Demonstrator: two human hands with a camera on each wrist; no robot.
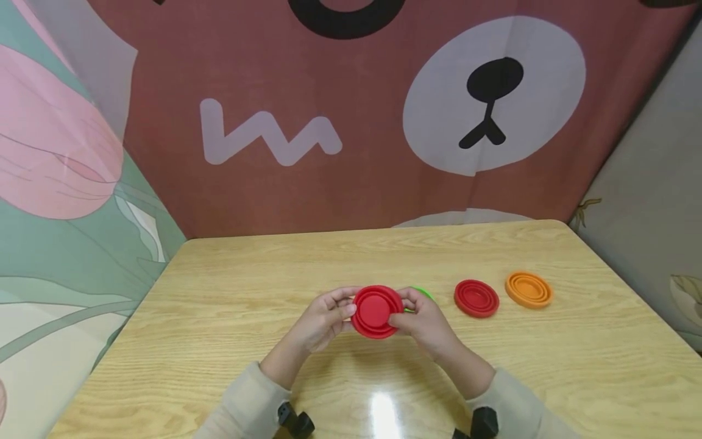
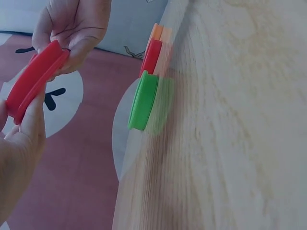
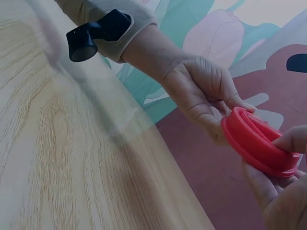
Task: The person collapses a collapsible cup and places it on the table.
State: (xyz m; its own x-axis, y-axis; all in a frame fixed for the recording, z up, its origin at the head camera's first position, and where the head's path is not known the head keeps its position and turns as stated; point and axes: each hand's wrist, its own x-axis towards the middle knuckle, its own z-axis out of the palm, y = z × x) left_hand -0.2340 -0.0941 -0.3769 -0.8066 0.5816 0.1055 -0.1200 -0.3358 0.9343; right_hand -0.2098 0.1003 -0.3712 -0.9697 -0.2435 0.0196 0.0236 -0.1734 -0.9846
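Between both hands is a red collapsible cup (image 1: 376,310), folded flat into concentric rings and raised above the table. My left hand (image 1: 322,318) pinches its left rim, thumb on the ringed face. The right hand (image 1: 430,328) grips the opposite side, its thumb pressing at the inner rings. Seen edge-on in the left wrist view, the held cup (image 2: 36,81) has a thick wall and a wider lip. Behind the right hand lies a green collapsible cup (image 2: 144,101), mostly hidden in the head view.
On the wooden table (image 1: 219,268), a second red folded cup (image 1: 476,298) lies to the right, with an orange one (image 1: 529,289) just beyond it. A printed bear curtain (image 1: 373,183) hangs behind the table's back edge. Both wrists wear black camera mounts (image 1: 296,421).
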